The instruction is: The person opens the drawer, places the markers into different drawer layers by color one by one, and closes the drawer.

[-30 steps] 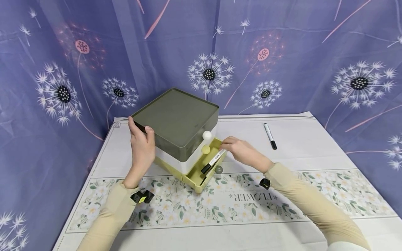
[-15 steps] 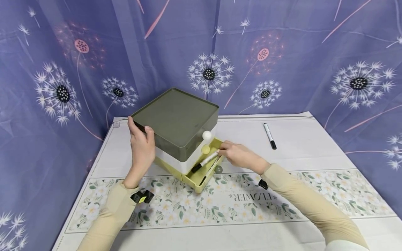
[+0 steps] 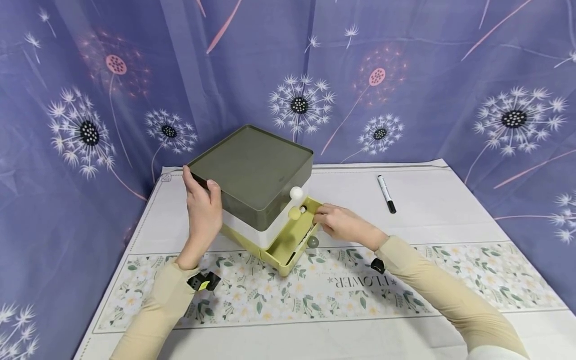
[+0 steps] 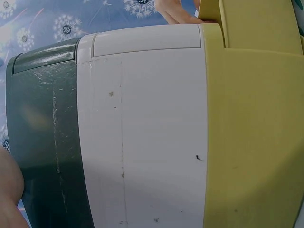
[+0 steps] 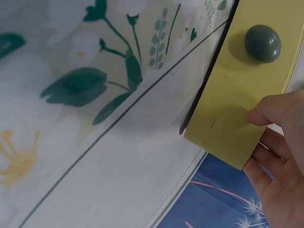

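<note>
A small drawer cabinet (image 3: 256, 170) with dark green, white and yellow tiers stands at an angle on the table. Its lowest yellow drawer (image 3: 280, 264) is pulled out. My left hand (image 3: 203, 212) rests against the upper left side of the dark green tier, thumb and a finger at its rim. With my right hand (image 3: 342, 224) I pinch the end of the drawer's front wall, thumb on the outer face beside a grey-green knob (image 5: 262, 43). A thin pen (image 3: 301, 243) lies along that wall inside. The end of a marker (image 3: 303, 209) shows behind the yellow knob (image 3: 294, 214).
On the table's right lies a black-capped marker (image 3: 387, 194). A white knob (image 3: 296, 194) sticks out from the middle tier. A floral tablecloth (image 3: 252, 302) covers the table, and blue dandelion curtains (image 3: 252, 75) enclose its back and sides.
The white marker that my right hand held has gone down into the drawer, and only its end shows now. That hand has shifted onto the drawer's wall. My left hand has stayed put.
</note>
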`<state>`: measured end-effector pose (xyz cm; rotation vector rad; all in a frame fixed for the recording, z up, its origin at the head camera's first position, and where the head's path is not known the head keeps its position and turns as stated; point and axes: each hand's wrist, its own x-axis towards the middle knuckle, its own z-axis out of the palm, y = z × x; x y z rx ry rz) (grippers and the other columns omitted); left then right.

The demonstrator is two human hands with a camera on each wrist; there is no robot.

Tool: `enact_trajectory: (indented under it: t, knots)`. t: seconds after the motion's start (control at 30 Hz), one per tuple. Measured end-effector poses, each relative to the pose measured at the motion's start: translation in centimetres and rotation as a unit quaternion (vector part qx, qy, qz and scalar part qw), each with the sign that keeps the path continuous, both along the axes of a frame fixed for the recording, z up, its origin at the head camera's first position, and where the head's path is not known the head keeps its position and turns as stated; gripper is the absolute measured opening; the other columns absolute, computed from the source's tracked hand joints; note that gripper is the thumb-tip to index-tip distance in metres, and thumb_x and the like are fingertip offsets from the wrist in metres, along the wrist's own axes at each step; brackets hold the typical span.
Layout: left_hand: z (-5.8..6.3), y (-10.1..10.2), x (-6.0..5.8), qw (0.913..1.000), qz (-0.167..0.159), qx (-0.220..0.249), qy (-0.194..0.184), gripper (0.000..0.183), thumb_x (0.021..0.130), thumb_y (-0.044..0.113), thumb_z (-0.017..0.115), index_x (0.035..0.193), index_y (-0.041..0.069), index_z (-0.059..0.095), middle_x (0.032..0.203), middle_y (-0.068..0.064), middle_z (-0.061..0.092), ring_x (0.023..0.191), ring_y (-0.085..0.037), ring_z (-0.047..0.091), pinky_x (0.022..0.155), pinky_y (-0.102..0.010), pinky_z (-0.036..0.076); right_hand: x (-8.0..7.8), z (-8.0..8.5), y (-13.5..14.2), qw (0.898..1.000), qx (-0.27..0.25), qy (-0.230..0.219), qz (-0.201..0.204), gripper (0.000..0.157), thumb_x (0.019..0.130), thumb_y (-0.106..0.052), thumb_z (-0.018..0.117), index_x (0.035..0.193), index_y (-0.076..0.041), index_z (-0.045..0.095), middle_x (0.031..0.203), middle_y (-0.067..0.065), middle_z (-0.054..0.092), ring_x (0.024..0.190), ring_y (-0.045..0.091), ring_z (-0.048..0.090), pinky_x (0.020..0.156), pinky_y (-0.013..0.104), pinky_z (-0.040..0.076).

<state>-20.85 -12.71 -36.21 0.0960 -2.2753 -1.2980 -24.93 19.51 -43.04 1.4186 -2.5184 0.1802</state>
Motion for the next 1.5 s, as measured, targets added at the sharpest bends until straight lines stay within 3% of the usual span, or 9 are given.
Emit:
enact_trajectory:
  t: [0.43,0.87,1.03,1.27,1.37,1.5]
  knots:
    - [0.1,0.0,0.0,1.0000,0.001,0.003,-0.001,0.066,0.096,0.035,0.029,0.148,0.007,-0.002,0.153,-0.017,0.006,0.130,-0.041,0.033,0.104,-0.049,0.030,0.1,0.6,0.7,0.997,-0.057,-0.048,-0.002,0.025,0.079,0.003,0.055,0.095,-0.013,0.067,0.096,-0.002,0.062,0.093,0.012,0.057,0.079,0.026,0.049]
    - [0.0,0.0,-0.1,1.0000,0.004,0.001,0.005,0.066,0.096,0.034,0.029,0.148,0.007,-0.001,0.153,-0.018,0.008,0.130,-0.041,0.032,0.104,-0.049,0.030,-0.6,1.3,2.0,0.993,-0.108,-0.041,-0.027,0.025,0.076,0.006,0.055,0.093,-0.008,0.068,0.096,0.003,0.065,0.095,0.018,0.059,0.083,0.033,0.049]
    - [0.0,0.0,-0.1,0.9999,0.011,0.000,0.007,0.066,0.095,0.034,0.029,0.148,0.006,0.000,0.152,-0.019,0.010,0.128,-0.042,0.035,0.102,-0.050,0.031,-1.0,1.3,3.0,0.991,-0.104,-0.026,-0.076,0.026,0.077,0.003,0.055,0.096,-0.010,0.067,0.098,0.003,0.065,0.097,0.021,0.059,0.081,0.036,0.050]
    - [0.1,0.0,0.0,0.9999,0.012,0.001,0.009,0.066,0.095,0.035,0.029,0.148,0.006,0.001,0.153,-0.018,0.010,0.128,-0.041,0.035,0.102,-0.049,0.031,-1.3,1.1,4.3,0.981,-0.101,-0.041,-0.160,0.024,0.079,-0.003,0.059,0.101,-0.010,0.066,0.099,0.006,0.065,0.091,0.024,0.060,0.071,0.038,0.050]
    - [0.0,0.1,0.0,0.9999,0.012,0.002,0.010,0.067,0.095,0.035,0.029,0.148,0.006,0.001,0.153,-0.017,0.009,0.131,-0.038,0.031,0.104,-0.048,0.030,-1.6,0.8,4.9,0.972,-0.107,-0.045,-0.205,0.022,0.079,-0.003,0.060,0.100,-0.008,0.066,0.095,0.008,0.065,0.084,0.024,0.060,0.069,0.037,0.049]
    - [0.0,0.1,0.0,0.9998,0.014,0.001,0.012,0.066,0.095,0.035,0.029,0.148,0.006,0.001,0.153,-0.017,0.008,0.133,-0.037,0.029,0.105,-0.048,0.029,-1.9,0.7,5.8,0.952,-0.120,-0.052,-0.276,0.021,0.079,-0.003,0.059,0.098,-0.007,0.067,0.093,0.010,0.066,0.076,0.024,0.058,0.062,0.035,0.047]
